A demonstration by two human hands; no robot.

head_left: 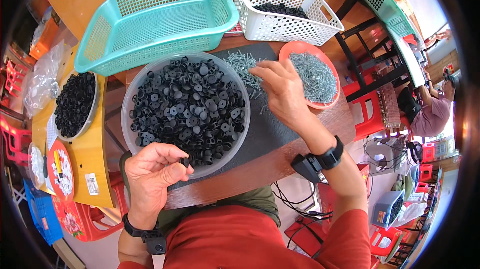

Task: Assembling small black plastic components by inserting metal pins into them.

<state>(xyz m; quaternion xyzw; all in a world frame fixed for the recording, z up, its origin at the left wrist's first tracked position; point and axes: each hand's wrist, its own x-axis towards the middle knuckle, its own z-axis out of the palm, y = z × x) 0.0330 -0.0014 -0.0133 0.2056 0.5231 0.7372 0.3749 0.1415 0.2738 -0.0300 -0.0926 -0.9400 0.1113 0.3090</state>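
My left hand (152, 169) is at the near rim of a clear round bowl (131, 88) heaped with small black plastic caps (187, 106), and it pinches one black cap (185, 161) between thumb and fingers. My right hand (282, 89) reaches out over a dark mat (267, 136), fingers spread and pointing left over a loose pile of silver screws (242, 66). Whether its fingertips grip a screw I cannot tell. An orange dish (334, 100) full of screws lies just right of that hand.
A teal basket (155, 19) and a white basket (285, 11) with black parts stand at the back. On a side table to the left are another bowl of black caps (75, 103) and a red plate (60, 171). Another person (427, 111) sits at the right near red stools.
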